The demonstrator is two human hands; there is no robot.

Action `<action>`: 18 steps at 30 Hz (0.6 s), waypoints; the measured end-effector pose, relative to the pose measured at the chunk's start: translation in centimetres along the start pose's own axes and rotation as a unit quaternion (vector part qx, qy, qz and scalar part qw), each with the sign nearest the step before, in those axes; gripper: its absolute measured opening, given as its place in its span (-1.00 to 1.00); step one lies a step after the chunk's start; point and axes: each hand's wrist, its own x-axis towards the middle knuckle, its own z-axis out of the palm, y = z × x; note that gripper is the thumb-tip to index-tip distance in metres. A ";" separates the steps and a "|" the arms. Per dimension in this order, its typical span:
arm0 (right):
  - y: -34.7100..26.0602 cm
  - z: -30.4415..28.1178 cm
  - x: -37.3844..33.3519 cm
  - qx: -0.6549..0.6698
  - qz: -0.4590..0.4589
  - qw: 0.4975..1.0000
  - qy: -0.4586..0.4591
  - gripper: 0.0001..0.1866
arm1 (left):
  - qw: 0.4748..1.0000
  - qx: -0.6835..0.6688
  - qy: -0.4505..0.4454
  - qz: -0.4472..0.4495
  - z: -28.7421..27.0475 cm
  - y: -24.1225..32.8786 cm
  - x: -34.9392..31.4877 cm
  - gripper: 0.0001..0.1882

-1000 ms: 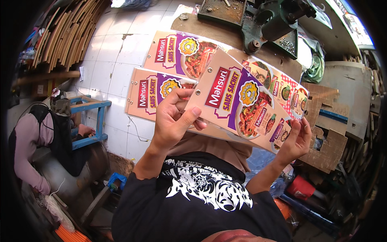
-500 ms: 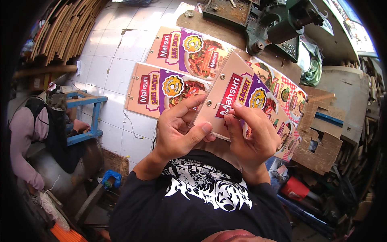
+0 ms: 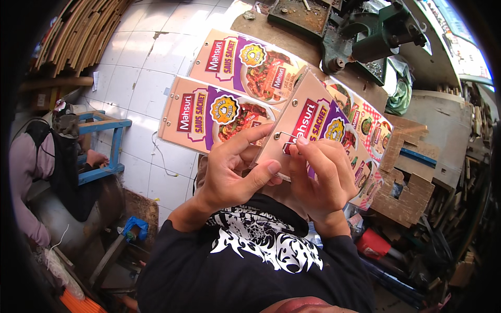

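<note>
My left hand (image 3: 229,169) grips the near left edge of a stack of glossy printed cards (image 3: 296,112), thumb on top and fingers mostly hidden beneath. The cards are beige and purple with food pictures, and metal eyelets (image 3: 295,102) line their short edge. Between thumb and forefinger, my right hand (image 3: 326,175) pinches a thin bent metal wire hook (image 3: 287,134). Its tip lies at the eyelet closest to me; whether it passes through, I cannot tell. Two similar cards, a nearer one (image 3: 172,122) and a farther one (image 3: 206,70), lie just beyond.
A dark green press machine (image 3: 373,49) stands on a wooden table (image 3: 250,26) at the far right, beside a metal tray (image 3: 300,18). Left are a blue stool frame (image 3: 117,146), another person's sleeve (image 3: 28,161) and stacked wooden strips (image 3: 83,34). A cut brown board (image 3: 417,201) lies right.
My right hand has shifted slightly with the wire hook, whose tip now sits closer over the eyelet. My left hand keeps its grip on the cards. The whole view has moved a little.
</note>
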 end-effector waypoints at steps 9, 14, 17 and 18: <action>0.5 0.5 -0.7 0.004 -0.044 0.999 -0.002 -0.58 | 0.997 0.062 0.000 0.053 0.0 -0.4 -0.1 -0.46; 0.8 0.6 -0.8 0.037 -0.007 0.999 0.023 -0.62 | 1.000 0.005 0.012 0.026 0.2 -0.6 0.0 -0.45; 0.8 0.7 -0.8 0.057 0.026 0.997 0.035 -0.64 | 1.000 -0.015 0.006 -0.010 -0.1 -0.2 0.2 -0.47; 0.8 0.7 -0.8 0.048 0.018 0.998 0.039 -0.64 | 1.000 -0.014 0.004 -0.011 0.0 -0.2 0.2 -0.47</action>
